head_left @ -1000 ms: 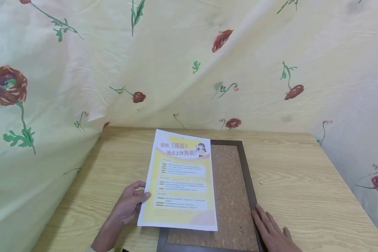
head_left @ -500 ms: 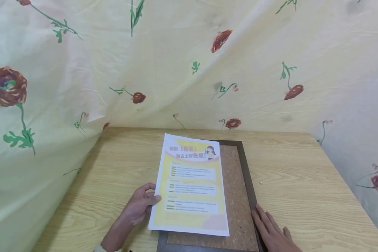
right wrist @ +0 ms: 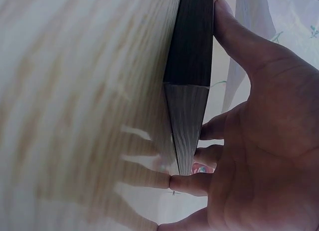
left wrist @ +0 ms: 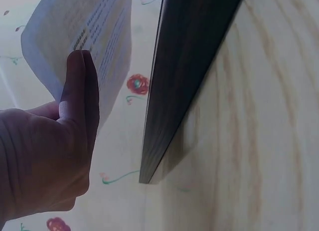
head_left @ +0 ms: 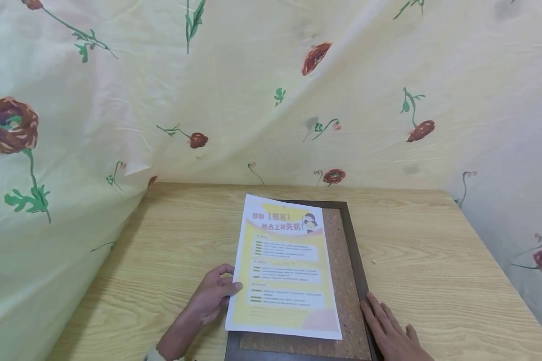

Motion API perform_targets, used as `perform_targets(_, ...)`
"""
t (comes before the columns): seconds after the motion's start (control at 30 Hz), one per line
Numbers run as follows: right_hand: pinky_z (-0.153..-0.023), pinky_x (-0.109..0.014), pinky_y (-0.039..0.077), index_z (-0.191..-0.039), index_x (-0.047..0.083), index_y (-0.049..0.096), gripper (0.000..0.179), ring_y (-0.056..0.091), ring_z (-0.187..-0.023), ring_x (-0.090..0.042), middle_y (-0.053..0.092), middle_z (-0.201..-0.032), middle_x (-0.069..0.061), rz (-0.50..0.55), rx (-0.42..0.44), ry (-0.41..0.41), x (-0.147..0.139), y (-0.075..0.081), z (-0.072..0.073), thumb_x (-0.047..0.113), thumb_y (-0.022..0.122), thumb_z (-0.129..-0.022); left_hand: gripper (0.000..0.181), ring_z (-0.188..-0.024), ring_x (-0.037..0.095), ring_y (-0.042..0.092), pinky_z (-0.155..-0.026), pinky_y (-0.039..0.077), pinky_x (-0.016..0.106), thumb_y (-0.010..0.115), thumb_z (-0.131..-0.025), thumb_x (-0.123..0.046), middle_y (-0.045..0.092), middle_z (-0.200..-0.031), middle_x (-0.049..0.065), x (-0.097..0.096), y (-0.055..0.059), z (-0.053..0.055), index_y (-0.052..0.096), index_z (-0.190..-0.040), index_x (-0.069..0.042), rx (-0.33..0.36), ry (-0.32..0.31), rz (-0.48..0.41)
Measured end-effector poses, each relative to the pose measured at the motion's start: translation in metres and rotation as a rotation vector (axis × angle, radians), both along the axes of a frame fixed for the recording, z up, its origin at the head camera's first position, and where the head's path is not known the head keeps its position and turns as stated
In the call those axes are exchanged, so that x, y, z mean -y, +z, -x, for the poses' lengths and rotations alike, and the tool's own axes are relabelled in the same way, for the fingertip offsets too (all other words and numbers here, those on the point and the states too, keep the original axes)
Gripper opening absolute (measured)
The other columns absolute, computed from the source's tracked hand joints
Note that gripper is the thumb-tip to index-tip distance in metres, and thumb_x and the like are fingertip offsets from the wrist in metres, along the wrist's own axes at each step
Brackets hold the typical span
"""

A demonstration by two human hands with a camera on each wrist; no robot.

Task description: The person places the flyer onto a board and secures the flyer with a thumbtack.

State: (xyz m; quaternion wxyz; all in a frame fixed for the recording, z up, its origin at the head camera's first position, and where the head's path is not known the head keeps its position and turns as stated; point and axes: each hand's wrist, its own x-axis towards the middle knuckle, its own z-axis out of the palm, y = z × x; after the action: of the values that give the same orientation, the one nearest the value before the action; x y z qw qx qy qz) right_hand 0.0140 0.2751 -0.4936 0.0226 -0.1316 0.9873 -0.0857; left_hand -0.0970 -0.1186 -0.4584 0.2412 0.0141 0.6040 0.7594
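Observation:
My left hand pinches a printed yellow-and-white paper sheet by its left edge, thumb on the printed face and fingers behind. The sheet overlaps a cork board with a dark brown frame, covering much of its left side. In the left wrist view the sheet stands apart from the frame's side. My right hand rests at the frame's right edge with its fingers extended. In the right wrist view the thumb lies on the frame and fingertips touch the table.
The board lies on a light wood-grain table. A tiny pale object sits on the table right of the frame. Floral cloth hangs behind the table and along both sides.
The left hand has moved right and slightly toward the person with the sheet, so the sheet covers more of the cork. The right hand and the board have stayed put.

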Motion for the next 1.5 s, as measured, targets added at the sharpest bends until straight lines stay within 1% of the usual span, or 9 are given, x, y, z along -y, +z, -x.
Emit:
perform_targets(0.1, -0.072, -0.083, 0.035, -0.145, 0.001, 0.036, 0.132, 0.043, -0.126, -0.053, 0.020, -0.155, -0.013, -0.005, -0.001, -0.002, 0.000, 0.000, 0.000, 0.095, 0.056, -0.055, 0.027, -0.083, 0.029, 0.072, -0.067, 0.058, 0.031, 0.055, -0.091, 0.009, 0.069, -0.103, 0.028, -0.004, -0.001, 0.000, 0.043, -0.116, 0.010, 0.003, 0.006, 0.012)
perform_targets(0.27, -0.072, -0.082, 0.036, -0.145, 0.001, 0.035, 0.132, 0.043, -0.127, -0.053, 0.020, -0.155, -0.013, -0.007, -0.001, -0.002, 0.001, 0.001, -0.001, 0.095, 0.056, -0.054, 0.028, -0.085, 0.031, 0.072, -0.066, 0.058, 0.032, 0.054, -0.093, 0.008, 0.070, -0.103, 0.027, -0.012, -0.004, 0.000, 0.042, -0.118, 0.010, 0.008, 0.026, 0.050)
perform_targets(0.53, -0.072, -0.083, 0.035, -0.145, 0.000, 0.036, 0.135, 0.043, -0.126, -0.053, 0.021, -0.155, -0.015, 0.012, 0.009, -0.007, 0.002, 0.002, -0.001, 0.097, 0.055, -0.053, 0.028, -0.092, 0.035, 0.071, -0.074, 0.058, 0.040, 0.053, -0.094, 0.007, 0.070, -0.106, 0.025, -0.028, -0.009, 0.002, 0.042, -0.121, 0.008, 0.044, 0.035, 0.085)
perform_targets(0.73, -0.072, -0.083, 0.035, -0.145, 0.001, 0.036, 0.135, 0.043, -0.126, -0.053, 0.021, -0.154, -0.015, 0.004, 0.013, -0.006, 0.002, 0.002, -0.001, 0.097, 0.053, -0.052, 0.032, -0.093, 0.037, 0.070, -0.075, 0.058, 0.042, 0.053, -0.094, 0.008, 0.069, -0.105, 0.024, -0.037, -0.010, 0.000, 0.041, -0.124, 0.010, 0.052, 0.053, 0.090)
perform_targets(0.87, -0.072, -0.084, 0.034, -0.145, 0.000, 0.036, 0.135, 0.043, -0.125, -0.054, 0.021, -0.154, -0.015, 0.000, 0.028, -0.005, 0.001, 0.002, 0.000, 0.097, 0.053, -0.052, 0.031, -0.093, 0.037, 0.070, -0.075, 0.058, 0.042, 0.054, -0.094, 0.009, 0.069, -0.104, 0.022, -0.041, -0.009, 0.000, 0.042, -0.123, 0.010, 0.060, 0.057, 0.097)
perform_targets(0.97, -0.072, -0.084, 0.034, -0.145, 0.000, 0.036, 0.136, 0.043, -0.125, -0.054, 0.021, -0.154, -0.016, 0.005, 0.044, -0.008, 0.000, 0.002, 0.000, 0.097, 0.053, -0.052, 0.032, -0.092, 0.037, 0.070, -0.074, 0.058, 0.042, 0.054, -0.093, 0.009, 0.069, -0.102, 0.022, -0.043, -0.009, 0.000, 0.043, -0.123, 0.010, 0.064, 0.055, 0.106)
perform_targets(1.1, -0.072, -0.084, 0.034, -0.145, -0.001, 0.037, 0.137, 0.043, -0.125, -0.054, 0.021, -0.154, -0.017, 0.008, 0.050, -0.008, 0.000, 0.001, 0.000, 0.098, 0.052, -0.052, 0.032, -0.089, 0.038, 0.071, -0.072, 0.058, 0.042, 0.055, -0.093, 0.009, 0.070, -0.100, 0.023, -0.046, -0.010, 0.001, 0.042, -0.122, 0.011, 0.057, 0.038, 0.112)
perform_targets(1.27, -0.071, -0.084, 0.034, -0.144, -0.001, 0.037, 0.136, 0.044, -0.124, -0.054, 0.022, -0.154, -0.017, 0.008, 0.025, -0.004, -0.001, 0.000, 0.000, 0.097, 0.054, -0.052, 0.031, -0.088, 0.038, 0.071, -0.071, 0.058, 0.042, 0.056, -0.093, 0.009, 0.070, -0.099, 0.025, -0.049, -0.012, 0.003, 0.042, -0.120, 0.011, 0.054, 0.012, 0.108)
perform_targets(1.5, -0.070, -0.085, 0.033, -0.145, 0.000, 0.037, 0.135, 0.044, -0.124, -0.054, 0.021, -0.154, -0.016, 0.015, 0.014, -0.004, -0.001, -0.002, 0.000, 0.097, 0.055, -0.052, 0.032, -0.087, 0.038, 0.071, -0.071, 0.058, 0.042, 0.057, -0.091, 0.009, 0.070, -0.098, 0.025, -0.051, -0.014, 0.005, 0.042, -0.119, 0.010, 0.058, 0.002, 0.110)
